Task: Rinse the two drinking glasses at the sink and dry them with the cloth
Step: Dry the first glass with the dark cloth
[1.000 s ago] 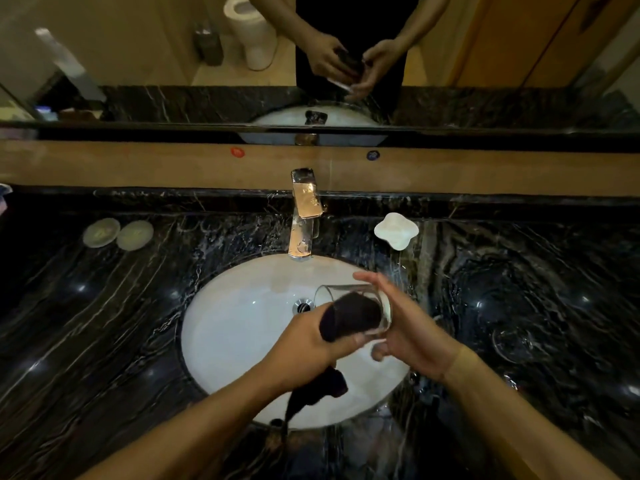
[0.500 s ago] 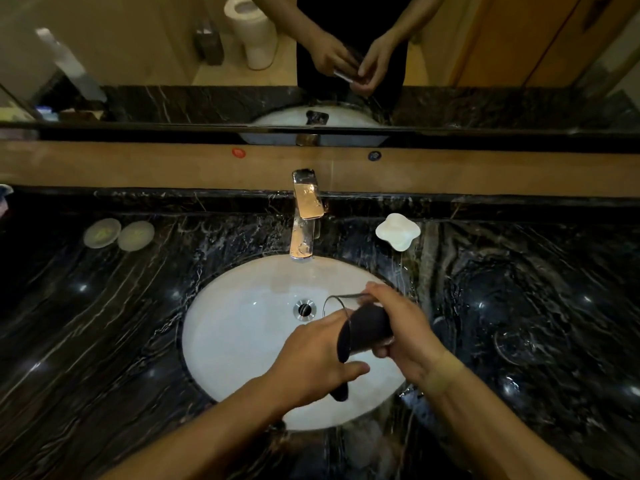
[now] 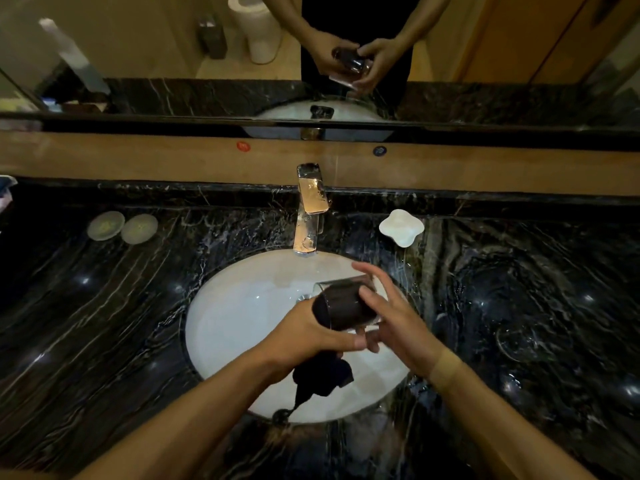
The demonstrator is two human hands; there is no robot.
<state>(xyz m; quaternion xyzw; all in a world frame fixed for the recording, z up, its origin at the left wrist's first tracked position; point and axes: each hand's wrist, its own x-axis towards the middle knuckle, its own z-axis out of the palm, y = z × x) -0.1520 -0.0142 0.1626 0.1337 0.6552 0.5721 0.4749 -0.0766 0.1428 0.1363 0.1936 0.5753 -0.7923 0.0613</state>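
Glass lies tilted above the sink, right hand curled round it, left hand gripping the dark cloth stuffed inside; second glass stands on the bench.

Dim bathroom vanity, warm light

A black veined marble counter runs under a wide mirror above a tan wooden ledge; reflected are a white toilet, beige floor and wooden door.
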